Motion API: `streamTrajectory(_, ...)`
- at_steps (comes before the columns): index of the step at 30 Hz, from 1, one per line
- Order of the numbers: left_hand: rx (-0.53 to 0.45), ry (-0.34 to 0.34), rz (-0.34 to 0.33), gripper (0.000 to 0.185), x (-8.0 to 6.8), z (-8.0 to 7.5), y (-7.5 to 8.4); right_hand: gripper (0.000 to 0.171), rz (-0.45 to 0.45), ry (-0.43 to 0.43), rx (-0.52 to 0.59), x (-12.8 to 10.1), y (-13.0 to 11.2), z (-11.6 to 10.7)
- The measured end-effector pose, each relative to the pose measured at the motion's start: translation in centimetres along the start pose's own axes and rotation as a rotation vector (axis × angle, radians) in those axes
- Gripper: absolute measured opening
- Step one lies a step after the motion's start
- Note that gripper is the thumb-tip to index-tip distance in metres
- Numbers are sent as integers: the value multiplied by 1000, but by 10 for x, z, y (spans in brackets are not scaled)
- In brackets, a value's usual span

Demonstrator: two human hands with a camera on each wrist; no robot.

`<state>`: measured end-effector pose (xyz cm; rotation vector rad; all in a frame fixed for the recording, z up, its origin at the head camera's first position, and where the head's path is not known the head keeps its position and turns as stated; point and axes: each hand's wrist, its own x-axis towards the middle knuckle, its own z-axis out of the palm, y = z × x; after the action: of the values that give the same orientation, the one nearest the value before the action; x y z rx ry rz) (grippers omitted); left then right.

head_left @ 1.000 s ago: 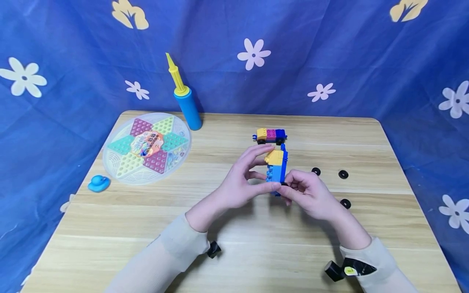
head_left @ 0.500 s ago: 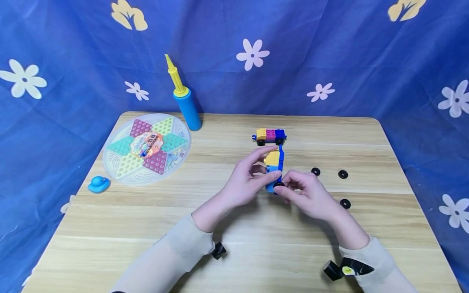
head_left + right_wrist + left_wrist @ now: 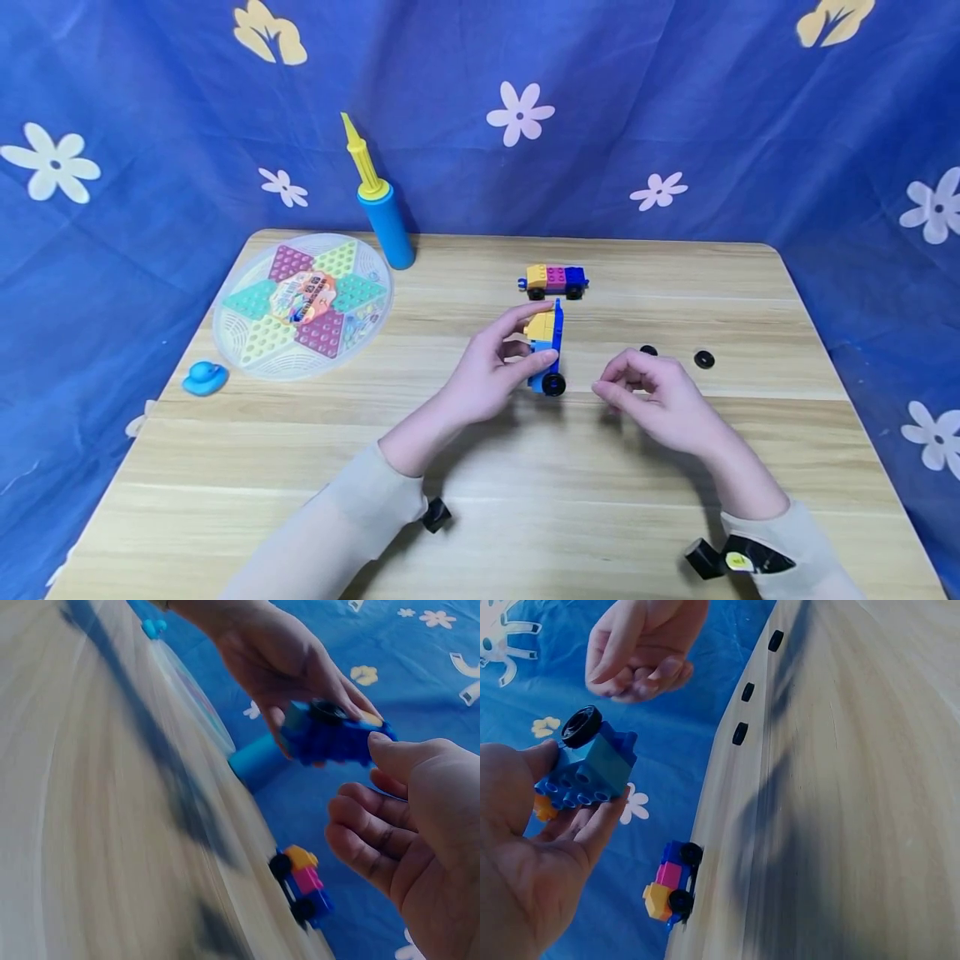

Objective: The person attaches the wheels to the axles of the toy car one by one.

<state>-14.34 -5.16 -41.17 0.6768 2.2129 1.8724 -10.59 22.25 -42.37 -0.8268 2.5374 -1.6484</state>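
My left hand (image 3: 487,371) grips a toy brick car (image 3: 542,342) above the table, turned on its side. It has a yellow block, light blue blocks and a dark blue base. One black wheel (image 3: 553,384) sits on its near end, plain also in the left wrist view, where light blue studs (image 3: 574,787) face the palm. A short way to the right, my right hand (image 3: 660,400) hovers with loosely bent fingers and nothing between them. Loose black wheels (image 3: 704,359) lie on the table beyond it; the left wrist view shows three, one hidden by the right hand in the head view.
Behind the hands stands a second toy brick car (image 3: 555,282), yellow, pink and dark blue, on black wheels. To the left lie a round Chinese checkers board (image 3: 303,304), a blue rubber duck (image 3: 204,377) and an upright blue-and-yellow hand pump (image 3: 386,221). A blue cloth hangs behind.
My right hand has let go of the black wheel and moved right, leaving it on the car. My left hand has shifted the car slightly left and turned its base outward.
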Motion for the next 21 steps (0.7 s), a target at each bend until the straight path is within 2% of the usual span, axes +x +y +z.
streamTrajectory(7, -10, 3, -42, 55, -5, -7, -2, 23, 16, 59, -73, -15, 12, -25)
streamTrajectory(11, -29, 4, -60, 55, -7, -11, -4, 23, 59, 88, -142, -25, 17, -39)
streamTrajectory(15, -39, 12, -70, 56, -9, -14, -4, 23, 98, 89, -203, -37, 26, -54)
streamTrajectory(21, -43, 26, -83, 55, -10, -18, -3, 34, 92, 70, -247, -60, 47, -74)
